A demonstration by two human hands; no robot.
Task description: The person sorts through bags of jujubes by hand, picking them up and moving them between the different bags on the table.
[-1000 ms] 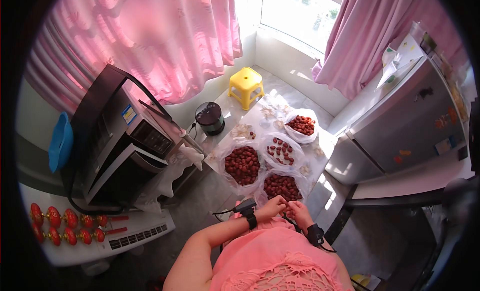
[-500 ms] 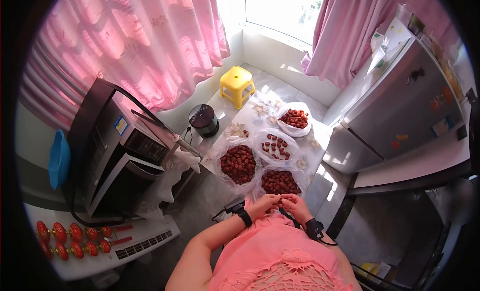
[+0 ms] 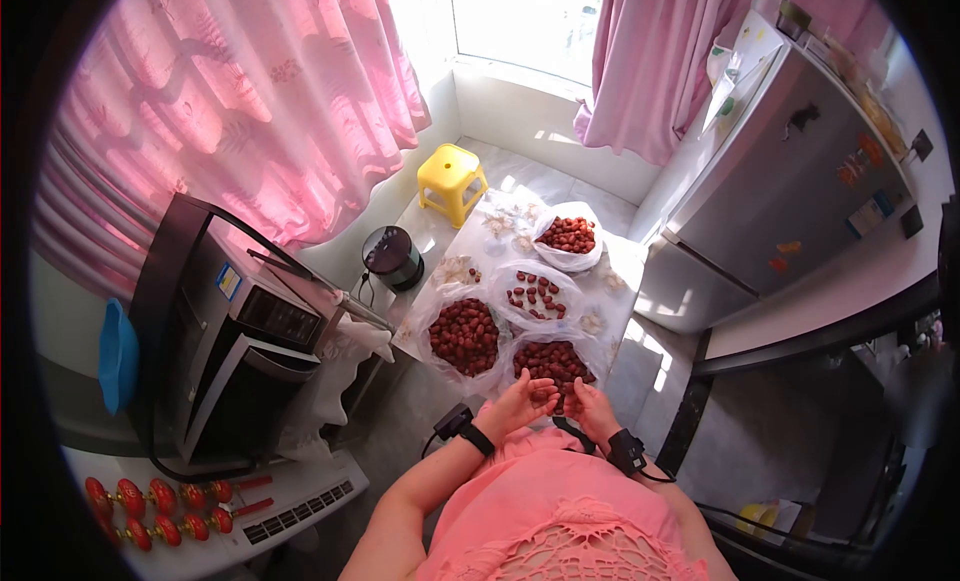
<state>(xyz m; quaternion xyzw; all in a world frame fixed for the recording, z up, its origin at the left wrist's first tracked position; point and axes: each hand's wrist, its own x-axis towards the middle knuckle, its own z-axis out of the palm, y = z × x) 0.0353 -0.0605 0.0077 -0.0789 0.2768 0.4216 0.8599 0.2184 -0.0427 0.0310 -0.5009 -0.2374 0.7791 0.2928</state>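
Just over the near edge of the table, my left hand (image 3: 514, 407) is turned partly palm up, its fingers curled round what look like red dates. Close by on the right, my right hand (image 3: 592, 411) has thumb and fingers drawn together; what they pinch is too small to make out. Directly beyond both hands lies an open clear plastic bag of red dates (image 3: 553, 361). A fuller bag of dates (image 3: 464, 337) sits to its left. Behind, a bag with a few scattered dates (image 3: 536, 295) and a white bag of lighter red dates (image 3: 567, 235) stand on the table.
The table has a floral cloth (image 3: 500, 221). Past its far left corner are a yellow stool (image 3: 450, 178) and a dark round appliance (image 3: 392, 256). A microwave (image 3: 255, 331) stands to the left, a grey fridge (image 3: 770, 191) to the right.
My hands have moved apart slightly, and the left has turned more palm up. The whole view has shifted a little with my head. The bags stay put on the table.
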